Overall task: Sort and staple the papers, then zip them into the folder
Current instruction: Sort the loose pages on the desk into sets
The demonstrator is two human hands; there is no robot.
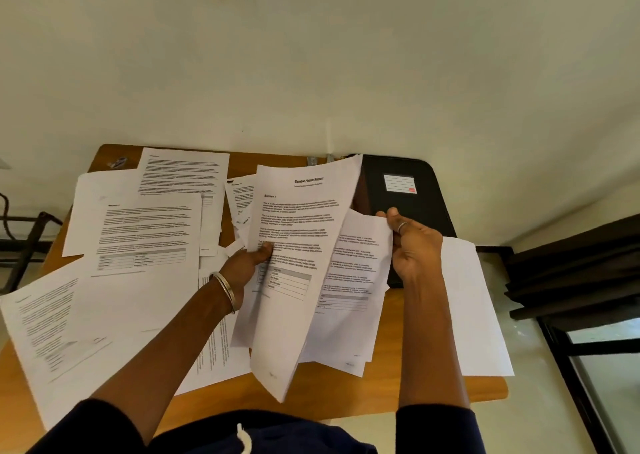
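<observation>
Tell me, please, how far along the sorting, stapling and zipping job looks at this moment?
Early. Done: nothing looks finished; loose sheets cover the table. In hand: the left hand pinches the title page and the right hand holds another sheet, so sorting is under way. Left: stapling, with no stapler clearly visible, then filling and zipping the black folder, lying closed.

Layout, as I see it:
Loose papers (138,231) cover table (242,162) left & ctr; folder (408,197) lies far right corner (partly under sheets); lifted sheet (298,245) sits btwn them.
</observation>
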